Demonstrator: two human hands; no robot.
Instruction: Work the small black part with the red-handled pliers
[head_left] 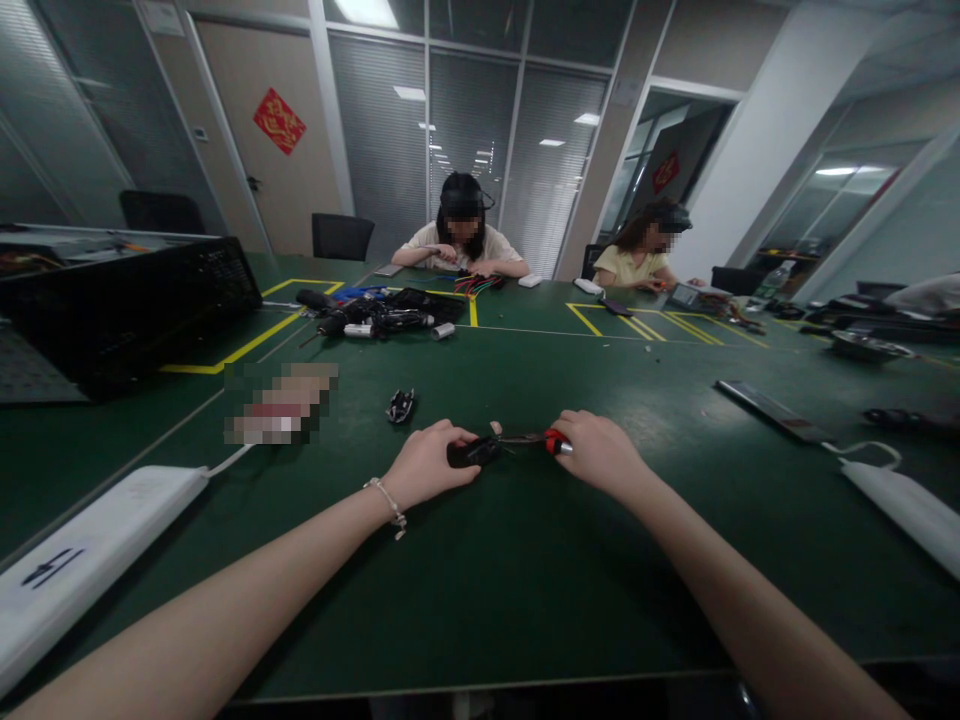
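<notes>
My left hand (426, 466), with a pale braided bracelet on its wrist, is closed around a small black plastic part (471, 454) just above the green table. From the other side my right hand (600, 452) grips red-handled pliers (556, 441). Their slim dark jaws point left and meet the black part's right end; whether they pinch it I cannot tell. A small pale scrap (496, 428) shows just behind the jaws. Beyond my left hand lies a small black-and-silver piece (401, 405), separate from both hands.
A white power bank (105, 560) lies at left, cabled to a blurred device. At right are a phone (772, 410) and another white block (907, 510). A heap of black cables and parts (386, 312) and a black computer case (135, 315) stand farther back. Two people sit opposite.
</notes>
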